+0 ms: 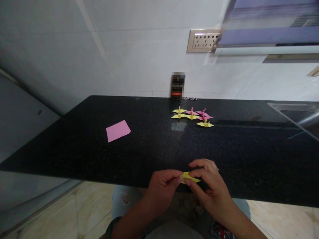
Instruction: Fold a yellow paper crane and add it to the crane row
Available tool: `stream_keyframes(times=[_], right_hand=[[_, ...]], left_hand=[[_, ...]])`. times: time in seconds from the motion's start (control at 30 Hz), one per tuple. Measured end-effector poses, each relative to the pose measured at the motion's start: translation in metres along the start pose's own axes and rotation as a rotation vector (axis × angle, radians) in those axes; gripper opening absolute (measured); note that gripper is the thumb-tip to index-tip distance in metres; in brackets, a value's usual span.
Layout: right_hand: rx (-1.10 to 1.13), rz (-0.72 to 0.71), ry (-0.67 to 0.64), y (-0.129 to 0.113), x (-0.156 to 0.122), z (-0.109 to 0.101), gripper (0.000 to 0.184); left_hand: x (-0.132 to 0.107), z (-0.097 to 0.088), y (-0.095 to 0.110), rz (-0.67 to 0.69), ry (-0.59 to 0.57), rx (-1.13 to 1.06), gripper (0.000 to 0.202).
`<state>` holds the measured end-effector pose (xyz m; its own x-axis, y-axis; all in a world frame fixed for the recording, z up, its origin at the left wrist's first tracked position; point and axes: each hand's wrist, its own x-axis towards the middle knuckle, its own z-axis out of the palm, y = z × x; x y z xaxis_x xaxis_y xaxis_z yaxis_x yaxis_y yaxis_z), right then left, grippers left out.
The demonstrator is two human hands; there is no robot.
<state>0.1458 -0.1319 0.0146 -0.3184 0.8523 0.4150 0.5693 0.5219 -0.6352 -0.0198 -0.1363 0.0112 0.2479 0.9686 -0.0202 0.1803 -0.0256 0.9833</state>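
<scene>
A small piece of folded yellow paper is held between my two hands at the front edge of the counter. My left hand pinches its left end between thumb and forefinger. On the other side, my right hand grips the paper with thumb and fingers, its upper finger lifted off. Part of the paper is hidden behind the fingertips. Farther back stand several folded paper cranes, some yellow, such as the front yellow crane, and some pink, such as a pink crane.
A pink paper stack lies left on the black countertop. Against the wall stands a dark, blurred-out object with a small patterned item beside it. A sink is at the right, a socket panel above.
</scene>
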Motion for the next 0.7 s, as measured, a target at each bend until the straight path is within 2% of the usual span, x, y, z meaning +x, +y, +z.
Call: stream_keyframes(times=[0.23, 0.37, 0.53, 0.7], right_hand=[[-0.036, -0.069, -0.004, -0.0040, 0.0001, -0.0019, 0.011], [-0.047, -0.081, 0.010, -0.0060, -0.0010, -0.0030, 0.013], [0.121, 0.043, 0.001, -0.0075, -0.0031, -0.0029, 0.012], [0.467, 0.231, 0.005, -0.0036, -0.0013, 0.0018, 0.011]], left_hand=[[-0.0029, -0.0005, 0.0015, 0.011, 0.011, -0.126, 0.019], [-0.0040, 0.0012, 0.0010, -0.045, -0.010, -0.268, 0.017], [-0.0034, 0.0035, 0.0008, -0.235, 0.044, -0.475, 0.021], [-0.0018, 0.0037, -0.0017, -0.264, -0.010, -0.615, 0.023]])
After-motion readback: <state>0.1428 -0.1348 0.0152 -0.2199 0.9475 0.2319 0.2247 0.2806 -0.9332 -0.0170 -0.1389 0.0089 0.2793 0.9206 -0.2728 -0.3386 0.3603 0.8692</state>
